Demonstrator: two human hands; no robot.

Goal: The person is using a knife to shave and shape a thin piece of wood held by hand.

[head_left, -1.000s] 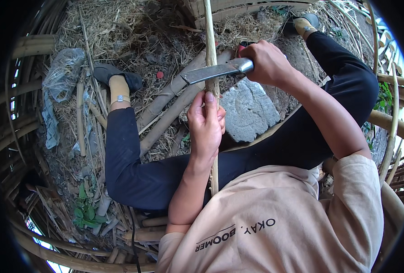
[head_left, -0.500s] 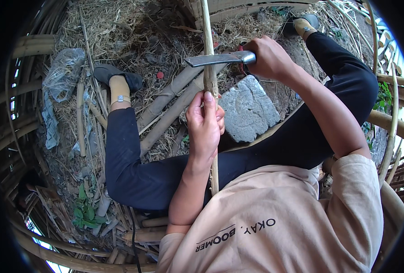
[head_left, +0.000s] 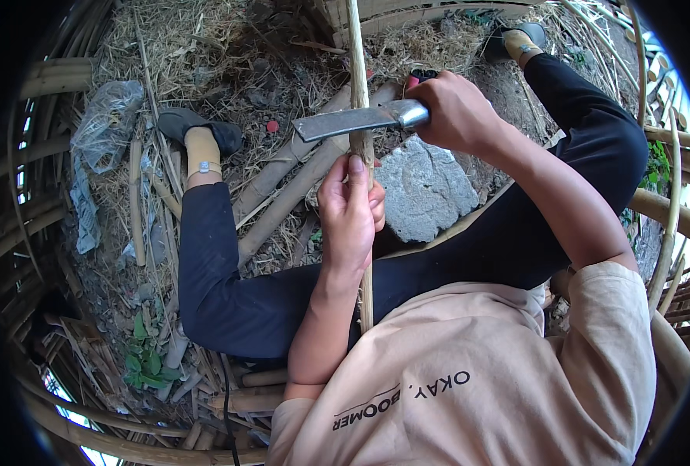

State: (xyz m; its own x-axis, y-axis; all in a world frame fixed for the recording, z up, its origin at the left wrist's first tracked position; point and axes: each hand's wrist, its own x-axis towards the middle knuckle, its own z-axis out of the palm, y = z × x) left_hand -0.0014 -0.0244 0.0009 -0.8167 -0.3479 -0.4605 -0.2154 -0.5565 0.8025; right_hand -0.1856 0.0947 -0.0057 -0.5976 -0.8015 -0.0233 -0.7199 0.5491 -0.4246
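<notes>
A pale, slender wooden stick (head_left: pixel 358 70) runs away from my lap, its near end against my body. My left hand (head_left: pixel 349 206) is closed round the stick, thumb lying along its top. In my right hand (head_left: pixel 457 113) is a steel tool (head_left: pixel 345 124) with a long flat blade and a rounded metal collar. A red and black part (head_left: pixel 421 76) shows beyond that fist; its link to the tool is hidden. The blade crosses over the stick just beyond my left fingers. A rough grey stone block (head_left: pixel 425 190) lies on the ground between my legs.
Bamboo poles (head_left: pixel 283 171) lie past the stick on straw-strewn ground. A clear plastic bag (head_left: pixel 108 124) and a green plant (head_left: pixel 147 361) are on the left. Bamboo slats (head_left: pixel 671 140) stand round the sides, and a wooden board (head_left: pixel 430 17) stands at the far edge.
My right hand and the steel tool have come slightly nearer along the stick, the blade reaching farther left. My left hand and the stick have hardly shifted.
</notes>
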